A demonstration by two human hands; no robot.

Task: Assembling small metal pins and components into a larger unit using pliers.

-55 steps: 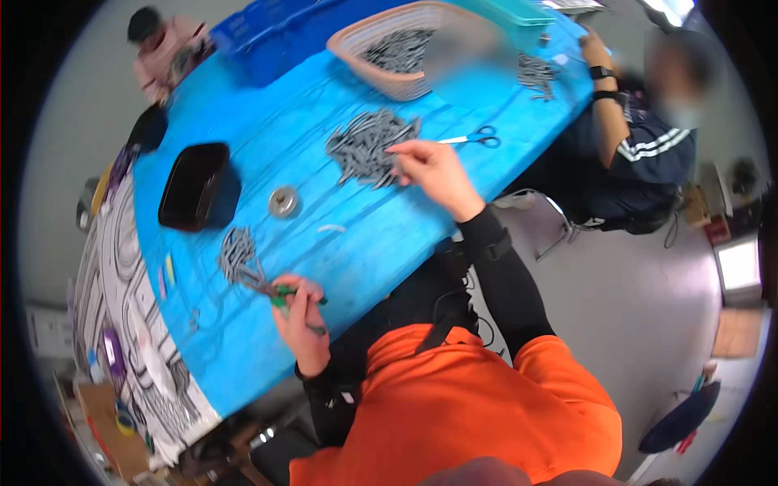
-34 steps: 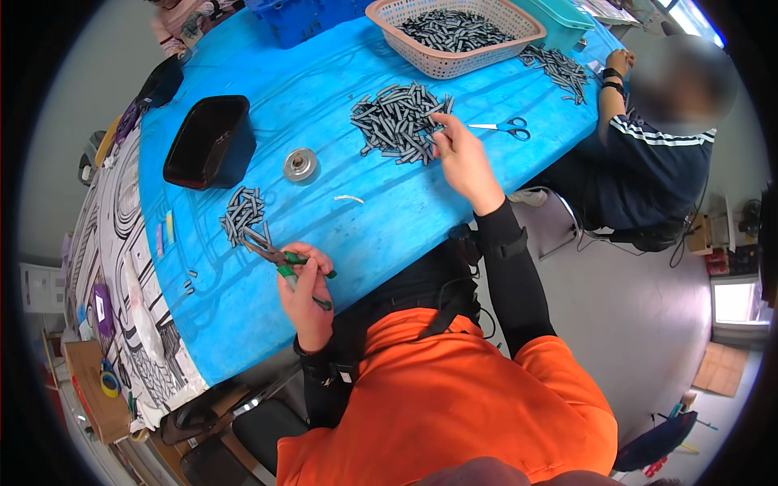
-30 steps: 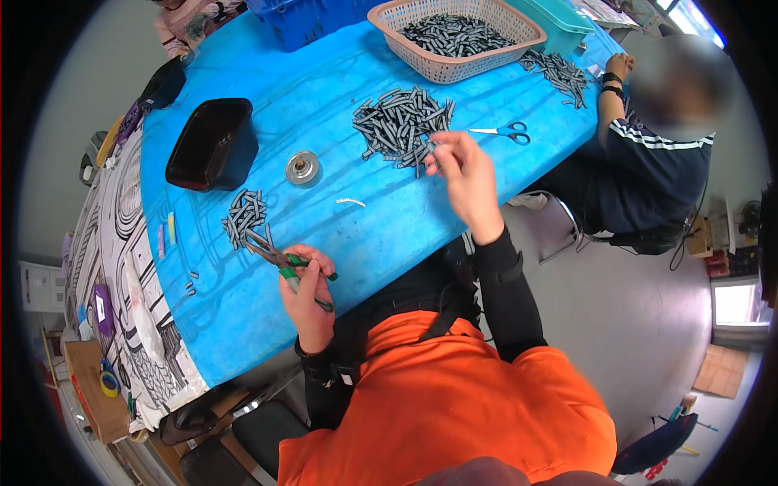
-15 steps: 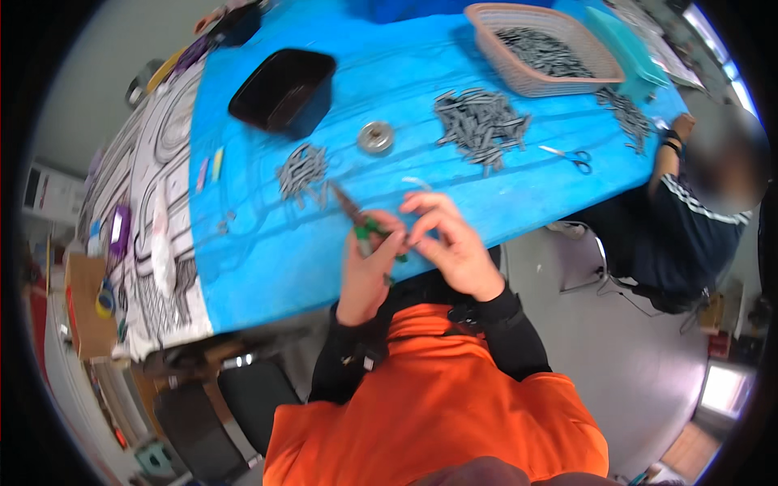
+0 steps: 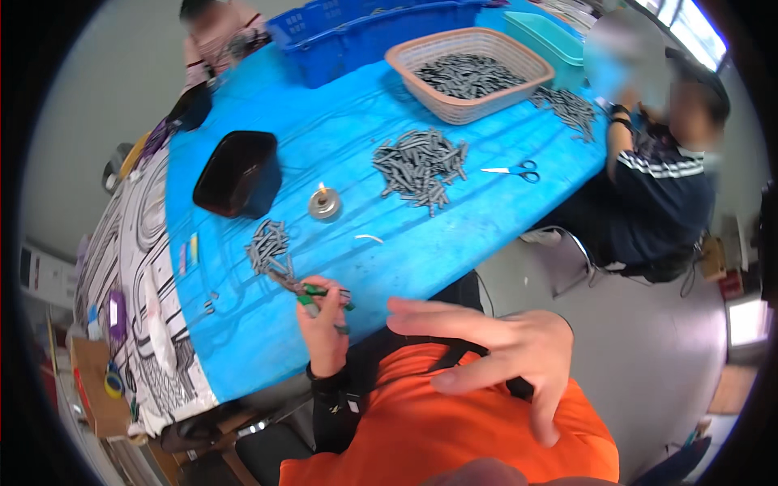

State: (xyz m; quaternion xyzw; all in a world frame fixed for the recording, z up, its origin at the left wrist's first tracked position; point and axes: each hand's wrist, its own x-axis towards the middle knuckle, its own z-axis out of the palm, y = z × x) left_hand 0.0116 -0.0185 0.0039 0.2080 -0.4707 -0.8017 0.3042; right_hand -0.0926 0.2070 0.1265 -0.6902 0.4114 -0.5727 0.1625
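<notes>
My left hand [image 5: 327, 328] is closed around green-handled pliers [image 5: 309, 301], whose dark metal jaws point toward a small pile of short grey pieces [image 5: 269, 246]. The jaw tips appear at the edge of that pile; whether they touch it I cannot tell. My right hand [image 5: 506, 348] is open with fingers spread, holding nothing, raised above my lap before the orange clothing. A thin white strip [image 5: 369, 238] lies on the blue table cover [image 5: 267, 340] beyond my hands. Farther off stands a small round glass burner [image 5: 324, 204] with a bright tip like a flame.
Beyond lie a larger grey heap [image 5: 419, 166], scissors [image 5: 512, 171] and a peach basket [image 5: 466, 111] of grey pieces. A black bin [image 5: 237, 174] stands at left, a blue crate [image 5: 373, 36] at the back. One person [image 5: 660, 190] sits at right, another [image 5: 220, 40] at far left.
My right hand has drawn away from the left hand toward my lap, and its fingers have spread. The left hand still grips the pliers. The view has tilted up, showing more of the table's far side.
</notes>
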